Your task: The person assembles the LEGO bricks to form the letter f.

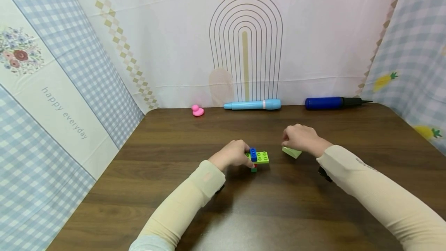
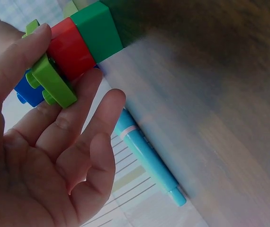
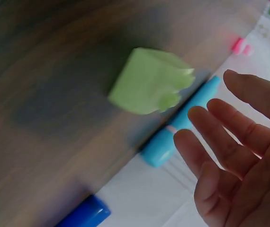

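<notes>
My left hand (image 1: 234,153) grips a small stack of toy building blocks between thumb and fingers. The stack has a green block (image 2: 97,32) at the bottom, a red block (image 2: 71,49) above it, a lime plate (image 1: 263,157) across that and a blue block (image 1: 253,155) on top. To its right, a pale green block (image 1: 292,152) rests on the table beneath my right hand (image 1: 302,138). In the right wrist view that block shows a studded side towards the fingertips (image 3: 184,137), which stand apart from it, loosely bent and holding nothing.
Along the back edge of the brown wooden table (image 1: 167,204) lie a pink toy duck (image 1: 198,111), a light blue tube-shaped object (image 1: 249,105) and a dark blue hand pump (image 1: 324,103). A patterned curtain (image 1: 181,42) hangs behind them.
</notes>
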The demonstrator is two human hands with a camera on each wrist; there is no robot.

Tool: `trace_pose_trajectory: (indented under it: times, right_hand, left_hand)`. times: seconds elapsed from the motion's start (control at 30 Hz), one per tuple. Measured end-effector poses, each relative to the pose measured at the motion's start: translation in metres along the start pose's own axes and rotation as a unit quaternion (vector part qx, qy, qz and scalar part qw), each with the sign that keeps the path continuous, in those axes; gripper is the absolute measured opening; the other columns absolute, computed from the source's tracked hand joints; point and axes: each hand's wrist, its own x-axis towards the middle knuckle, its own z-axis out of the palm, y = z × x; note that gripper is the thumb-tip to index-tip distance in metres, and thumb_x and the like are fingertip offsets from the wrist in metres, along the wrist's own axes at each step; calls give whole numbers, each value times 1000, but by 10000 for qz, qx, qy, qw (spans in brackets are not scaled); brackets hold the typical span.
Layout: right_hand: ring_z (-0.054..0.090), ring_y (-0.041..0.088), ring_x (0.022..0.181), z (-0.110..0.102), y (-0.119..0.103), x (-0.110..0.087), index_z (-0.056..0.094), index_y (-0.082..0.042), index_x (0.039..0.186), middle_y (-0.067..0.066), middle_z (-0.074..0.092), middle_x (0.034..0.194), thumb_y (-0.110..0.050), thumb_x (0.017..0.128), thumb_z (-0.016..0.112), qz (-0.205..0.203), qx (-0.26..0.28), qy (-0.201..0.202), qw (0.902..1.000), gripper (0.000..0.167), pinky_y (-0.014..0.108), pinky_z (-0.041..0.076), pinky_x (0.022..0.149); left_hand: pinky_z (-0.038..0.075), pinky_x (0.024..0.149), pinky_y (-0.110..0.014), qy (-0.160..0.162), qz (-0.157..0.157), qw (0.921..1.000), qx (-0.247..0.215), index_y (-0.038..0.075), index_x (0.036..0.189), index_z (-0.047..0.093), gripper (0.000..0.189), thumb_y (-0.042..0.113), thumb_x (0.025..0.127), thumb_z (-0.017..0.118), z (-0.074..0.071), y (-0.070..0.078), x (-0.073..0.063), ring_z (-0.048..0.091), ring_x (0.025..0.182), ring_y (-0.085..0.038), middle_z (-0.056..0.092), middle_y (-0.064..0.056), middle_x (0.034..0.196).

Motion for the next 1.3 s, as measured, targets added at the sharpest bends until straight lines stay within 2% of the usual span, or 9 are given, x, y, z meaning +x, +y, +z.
trace_pose_trajectory:
  times: [0.17,0.27,0.4,0.63,0.77,0.9,1.07,1.3]
  right_hand:
    - [55,17,69,4,10,-1,64,-4,95,6,61,88,-27,79,62,189,-172,-78,9996,28,35,41,49]
    - [49,14,60,7,13,-1,63,-7,80,3,57,74,-31,79,62,274,-275,-126,9992,24,33,36,46]
    - [40,15,55,12,16,-1,52,-12,64,1,46,60,-37,78,62,402,-364,-257,9982,30,32,32,46]
    - [43,16,57,17,18,0,56,-10,74,1,48,64,-34,76,65,428,-132,-420,9981,25,31,33,48]
    - [46,16,61,11,14,1,62,-5,89,1,54,72,-33,76,64,254,91,-207,9994,31,30,35,49]
    - [47,16,65,0,4,0,60,-1,101,2,56,80,-31,76,63,88,244,53,9996,39,30,36,51]
    - [47,17,65,-6,-8,-2,58,-1,102,1,54,77,-28,74,63,21,319,84,9995,39,29,36,51]
    - [47,17,66,-5,-16,-3,57,-1,101,3,53,78,-25,72,65,-181,508,273,9982,38,28,37,54]
  left_hand:
    - [41,64,-23,-33,-46,10000,-36,6,108,61,50,28,66,76,0,0,0,50,74,-12,59,1,89]
    - [41,63,-23,-34,-53,10000,-49,6,109,60,51,28,66,76,0,0,0,50,74,-11,59,1,90]
    - [41,63,-23,-12,-32,10000,-27,6,108,61,50,28,66,76,0,1,0,50,74,-11,59,2,88]
    - [41,64,-23,-27,-35,10000,9,6,109,61,51,28,66,76,0,1,0,50,74,-11,59,1,90]
    - [41,64,-23,-45,-58,10000,15,7,110,60,51,29,66,76,0,1,0,50,75,-11,59,1,90]
    - [41,63,-23,-32,-88,9999,38,7,109,60,51,29,66,76,0,1,0,50,74,-12,58,1,88]
    - [41,63,-23,-48,-108,9999,64,6,108,60,51,30,66,76,-1,1,-1,50,74,-12,58,2,86]
    - [41,64,-23,-62,-104,9999,64,6,108,60,51,29,66,76,-1,2,-1,50,75,-12,58,2,86]
